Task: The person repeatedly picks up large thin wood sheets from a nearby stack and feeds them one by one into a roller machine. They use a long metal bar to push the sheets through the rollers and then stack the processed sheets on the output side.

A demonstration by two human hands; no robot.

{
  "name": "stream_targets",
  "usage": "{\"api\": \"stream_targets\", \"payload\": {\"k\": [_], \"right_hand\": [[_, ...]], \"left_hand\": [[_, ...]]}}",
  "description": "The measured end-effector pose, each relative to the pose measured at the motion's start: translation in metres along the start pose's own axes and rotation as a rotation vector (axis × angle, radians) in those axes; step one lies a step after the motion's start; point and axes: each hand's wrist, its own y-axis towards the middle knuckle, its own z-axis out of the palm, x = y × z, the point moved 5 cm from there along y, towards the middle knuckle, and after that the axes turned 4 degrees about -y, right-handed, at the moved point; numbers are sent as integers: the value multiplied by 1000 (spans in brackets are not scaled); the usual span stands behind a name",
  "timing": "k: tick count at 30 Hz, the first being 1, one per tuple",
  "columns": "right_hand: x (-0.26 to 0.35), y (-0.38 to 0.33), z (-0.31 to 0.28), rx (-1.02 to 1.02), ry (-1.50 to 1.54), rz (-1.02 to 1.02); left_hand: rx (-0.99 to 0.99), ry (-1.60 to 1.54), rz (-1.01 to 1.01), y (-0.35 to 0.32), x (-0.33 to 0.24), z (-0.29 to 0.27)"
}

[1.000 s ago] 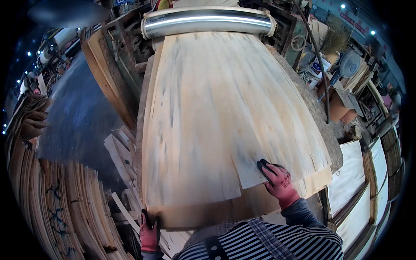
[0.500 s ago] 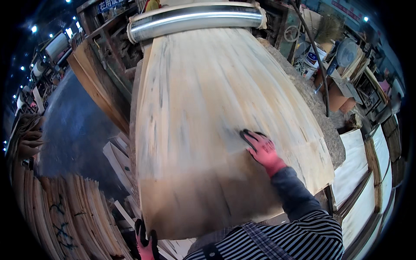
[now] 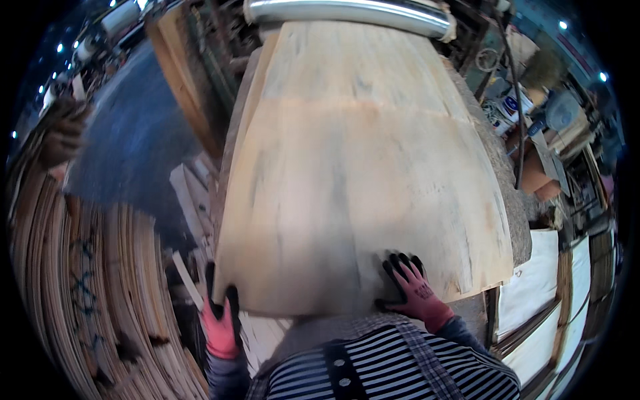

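Veneer sheet [image 3: 360,180] drawn nearer, left hand [image 3: 221,320] gripping corner, right hand [image 3: 413,290] flat atop

The person is wearing pink-red work gloves with black coated fingertips on the left hand [image 3: 221,325] and the right hand [image 3: 415,291]; dark markings are showing on the back of the right glove. They are also wearing a black-and-white striped top with dark buttons, and bluish-grey sleeves.
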Motion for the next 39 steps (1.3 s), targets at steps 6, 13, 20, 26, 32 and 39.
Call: {"api": "stream_targets", "payload": {"k": [6,13,20,26,32,39], "right_hand": [[9,-54,-28,-333,91,81],[15,-67,-128,-722,-148,208],[37,-18,-181,-703,-390,-10],[21,44,-181,-577,-477,-61],[-19,102,-167,-566,-444,-77],[-91,156,-81,-519,-297,153]], "left_hand": [[8,-793,149,59,-105,-28],[314,-1425,362,70,-88,-59],[249,-251,-273,27,97,25],[111,-612,-225,41,30,27],[59,-600,-290,38,47,31],[24,-617,-313,43,24,36]]}}
